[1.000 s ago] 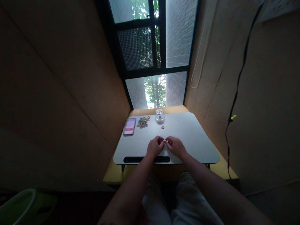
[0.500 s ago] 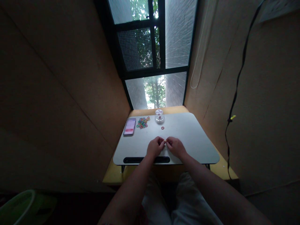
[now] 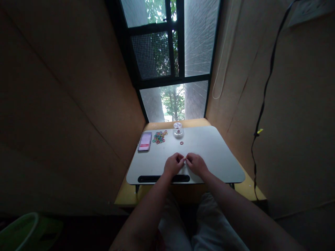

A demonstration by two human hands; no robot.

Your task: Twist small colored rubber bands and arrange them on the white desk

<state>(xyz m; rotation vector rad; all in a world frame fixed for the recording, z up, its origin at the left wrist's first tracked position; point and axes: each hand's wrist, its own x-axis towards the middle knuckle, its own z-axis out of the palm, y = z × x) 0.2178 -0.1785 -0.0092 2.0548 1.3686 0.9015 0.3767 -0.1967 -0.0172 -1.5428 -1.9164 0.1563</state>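
My left hand and my right hand meet fingertip to fingertip above the white lap desk. Both are closed in a pinch; whatever lies between the fingertips is too small to make out. Just beyond them a single reddish ring rests on the desk top. Behind that ring stands a small clear jar. To its left lies a loose pile of coloured rings, like small hair ties or rubber bands.
A phone with a blurred screen lies at the desk's left side. A black slot runs along the near edge, partly under my left forearm. The desk stands on a yellow ledge below a window. A black cable hangs at right.
Both hands stay almost in place, with only a slight shift at the fingertips. The jar, the pile and the single ring have not moved.
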